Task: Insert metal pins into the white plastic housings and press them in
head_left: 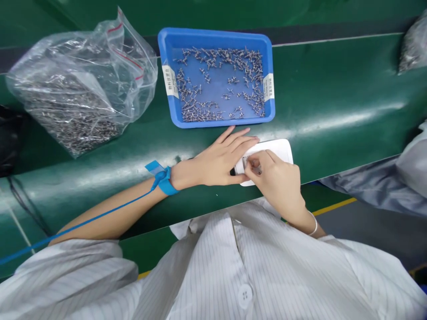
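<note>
Fingers of the right hand bend close together on the white case; whether they pinch something, I cannot tell. Left hand has its fingers spread. Blue tray at top centre holds metal pins, clear bag at upper left holds metal pieces. Flat, round-cornered, the case lies right of centre, partly hidden by both hands

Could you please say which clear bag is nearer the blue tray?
The left bag, with red lines, beside the tray; the other bag is far right.
</note>
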The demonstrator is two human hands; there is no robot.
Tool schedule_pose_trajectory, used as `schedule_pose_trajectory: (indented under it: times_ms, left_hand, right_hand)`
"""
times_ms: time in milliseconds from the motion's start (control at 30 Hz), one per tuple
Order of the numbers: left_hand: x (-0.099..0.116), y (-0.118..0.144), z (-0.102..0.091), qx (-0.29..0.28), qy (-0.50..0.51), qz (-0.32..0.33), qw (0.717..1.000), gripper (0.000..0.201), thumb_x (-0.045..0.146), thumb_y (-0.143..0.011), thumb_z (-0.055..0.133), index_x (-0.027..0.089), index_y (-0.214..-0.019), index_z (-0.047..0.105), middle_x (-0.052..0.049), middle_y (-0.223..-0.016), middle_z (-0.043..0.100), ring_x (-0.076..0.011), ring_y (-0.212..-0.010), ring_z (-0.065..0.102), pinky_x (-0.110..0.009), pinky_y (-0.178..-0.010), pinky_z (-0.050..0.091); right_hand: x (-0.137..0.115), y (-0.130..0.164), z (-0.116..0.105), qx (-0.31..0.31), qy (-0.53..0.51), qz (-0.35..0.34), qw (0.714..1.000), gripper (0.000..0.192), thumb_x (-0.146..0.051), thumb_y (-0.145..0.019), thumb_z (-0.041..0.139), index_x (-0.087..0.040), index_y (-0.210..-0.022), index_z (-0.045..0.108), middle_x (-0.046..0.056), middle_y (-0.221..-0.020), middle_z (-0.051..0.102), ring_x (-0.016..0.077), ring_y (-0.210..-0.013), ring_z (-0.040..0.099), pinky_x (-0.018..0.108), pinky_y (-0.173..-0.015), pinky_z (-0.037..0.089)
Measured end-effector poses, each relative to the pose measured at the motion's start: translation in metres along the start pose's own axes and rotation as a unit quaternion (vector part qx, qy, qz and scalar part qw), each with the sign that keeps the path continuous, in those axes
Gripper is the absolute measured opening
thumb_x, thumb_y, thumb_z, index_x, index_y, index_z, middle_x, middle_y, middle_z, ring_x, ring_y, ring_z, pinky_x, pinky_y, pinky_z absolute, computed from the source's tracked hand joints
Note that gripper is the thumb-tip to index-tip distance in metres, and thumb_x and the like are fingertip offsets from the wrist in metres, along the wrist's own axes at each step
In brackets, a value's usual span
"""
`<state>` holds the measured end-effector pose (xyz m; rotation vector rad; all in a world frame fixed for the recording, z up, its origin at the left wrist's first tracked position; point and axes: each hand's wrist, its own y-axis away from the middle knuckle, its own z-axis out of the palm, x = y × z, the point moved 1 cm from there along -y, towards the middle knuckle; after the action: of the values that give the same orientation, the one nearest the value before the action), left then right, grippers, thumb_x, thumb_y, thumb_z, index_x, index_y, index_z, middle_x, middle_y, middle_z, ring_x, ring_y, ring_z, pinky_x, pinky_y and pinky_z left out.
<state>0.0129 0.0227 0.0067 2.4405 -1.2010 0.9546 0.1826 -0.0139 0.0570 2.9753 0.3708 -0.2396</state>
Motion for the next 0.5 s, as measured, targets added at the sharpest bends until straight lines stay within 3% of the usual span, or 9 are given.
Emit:
schedule_pose_trajectory:
  times_ms: [300, 500]
  left_hand:
    - [-0.0008, -0.0006, 0.0006, -0.001, -0.005, 0.002, 1.000, 0.081, 0.055, -0.091, 0.056, 0.012, -0.154, 0.029, -0.015, -0.158, 0.037, -0.0342, -0.153, 0.019, -0.056, -0.126, 0.008]
    - [-0.0031, 0.0001, 0.0049, 0.019, -0.008, 0.011, 1.000, 0.081, 0.055, -0.091, 0.056, 0.011, -0.153, 0.030, -0.016, -0.156, 0.039, -0.0346, -0.152, 0.022, -0.056, -0.126, 0.008]
  right_hand:
    - [-0.0007, 0.0002, 0.0014, 0.006, 0.005, 0.015, 1.000, 0.019, -0.032, -0.090, 0.054, -0.019, -0.084, 0.065, -0.001, -0.080, 0.071, 0.0106, -0.055, 0.056, 0.028, -0.050, 0.021]
    - [0.0018, 0.0071, 0.0075, 0.061, 0.020, -0.024, 0.998, 0.028, -0.034, -0.097, 0.047, -0.020, -0.083, 0.066, -0.001, -0.068, 0.066, 0.0093, -0.052, 0.052, 0.027, -0.049, 0.022]
